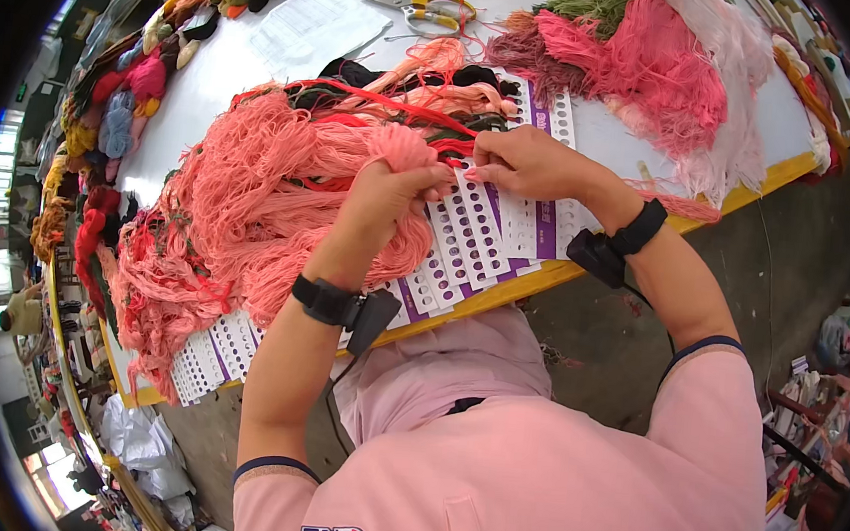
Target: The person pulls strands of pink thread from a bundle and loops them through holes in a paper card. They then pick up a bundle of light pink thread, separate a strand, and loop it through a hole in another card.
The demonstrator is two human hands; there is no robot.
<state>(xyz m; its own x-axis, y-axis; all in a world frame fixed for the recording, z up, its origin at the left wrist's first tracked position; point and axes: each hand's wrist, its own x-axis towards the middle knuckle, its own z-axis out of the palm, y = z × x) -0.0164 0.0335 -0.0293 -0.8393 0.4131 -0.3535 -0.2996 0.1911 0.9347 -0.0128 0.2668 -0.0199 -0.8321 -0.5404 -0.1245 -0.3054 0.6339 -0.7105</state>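
My left hand [380, 202] is closed around a bunch of coral-pink embroidery thread [401, 148], with its thumb toward the right. Close beside it, over a white card with rows of punched holes [475, 232], my right hand [533, 162] makes a pinch. What lies between its fingertips is too small to make out. A big loose heap of coral thread [263, 173] spreads under and left of my left hand. Red strands [398, 104] and dark green ones run across its far side, toward my right hand.
More punched cards [202, 368] line the table's yellow front edge [497, 296]. Beyond lie yellow-handled scissors [430, 11] and paper sheets [319, 26]. Pink thread [650, 69] and green thread [596, 1] are piled at far right; coloured skeins [117, 121] lie along the left.
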